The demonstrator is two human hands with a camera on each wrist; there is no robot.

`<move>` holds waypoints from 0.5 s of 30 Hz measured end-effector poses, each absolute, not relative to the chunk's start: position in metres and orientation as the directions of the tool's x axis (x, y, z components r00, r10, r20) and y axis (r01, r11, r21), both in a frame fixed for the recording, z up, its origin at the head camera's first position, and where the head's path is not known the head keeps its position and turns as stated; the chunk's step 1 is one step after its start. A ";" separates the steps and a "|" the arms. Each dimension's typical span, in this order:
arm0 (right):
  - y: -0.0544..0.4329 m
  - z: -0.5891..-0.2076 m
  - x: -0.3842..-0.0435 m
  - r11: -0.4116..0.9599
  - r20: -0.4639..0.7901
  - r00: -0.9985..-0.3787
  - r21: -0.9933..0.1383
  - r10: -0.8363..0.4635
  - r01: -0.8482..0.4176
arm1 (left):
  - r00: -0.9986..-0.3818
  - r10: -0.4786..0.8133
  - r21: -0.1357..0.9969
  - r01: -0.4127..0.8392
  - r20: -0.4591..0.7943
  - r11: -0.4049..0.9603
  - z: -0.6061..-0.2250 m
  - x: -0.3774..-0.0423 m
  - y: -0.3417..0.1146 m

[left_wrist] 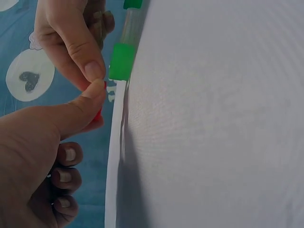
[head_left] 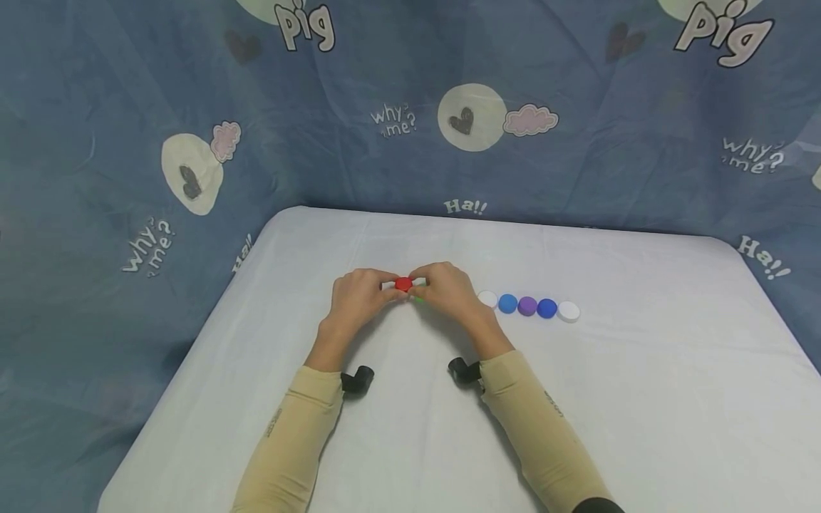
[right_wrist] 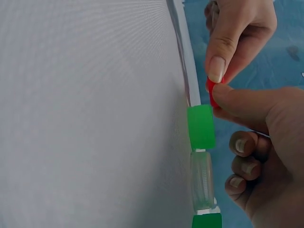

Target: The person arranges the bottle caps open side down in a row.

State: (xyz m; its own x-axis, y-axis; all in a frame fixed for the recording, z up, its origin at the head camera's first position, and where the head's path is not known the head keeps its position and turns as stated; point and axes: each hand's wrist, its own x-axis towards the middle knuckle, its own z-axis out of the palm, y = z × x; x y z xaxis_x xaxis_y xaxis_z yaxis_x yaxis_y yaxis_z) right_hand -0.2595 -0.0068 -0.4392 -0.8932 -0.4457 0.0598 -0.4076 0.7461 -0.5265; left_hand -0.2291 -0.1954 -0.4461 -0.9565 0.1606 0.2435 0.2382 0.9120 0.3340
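Observation:
Near the table's middle, my left hand [head_left: 359, 298] and right hand [head_left: 452, 291] meet at a small red cap [head_left: 403, 284]. Thumb and forefinger of each pinch its sides, so fingers cover much of it in both wrist views. The other fingers of both hands are curled in. Just beside the red cap, a green cap [right_wrist: 201, 127] stands on the white cloth. In the right wrist view, a clear ridged round piece [right_wrist: 203, 180] and another green piece [right_wrist: 207, 221] continue the line. My right hand hides most of these from the head view.
Right of my right hand, the row goes on with a white cap [head_left: 487, 298], a light blue cap [head_left: 508, 303], a purple cap [head_left: 527, 306], a dark blue cap [head_left: 547, 308] and another white cap [head_left: 569, 312]. A blue printed curtain [head_left: 385, 171] hangs behind the table [head_left: 641, 399].

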 end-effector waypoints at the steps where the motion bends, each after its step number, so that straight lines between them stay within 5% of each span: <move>1: -0.007 -0.439 -0.259 0.748 0.060 -0.893 -0.523 -0.445 -0.408 | -0.958 0.162 0.332 0.237 0.238 0.913 -0.446 -0.229 -0.195; 15: -0.010 -0.442 -0.257 0.771 0.057 -0.902 -0.496 -0.429 -0.398 | -0.977 0.151 0.306 0.192 0.153 0.932 -0.446 -0.229 -0.192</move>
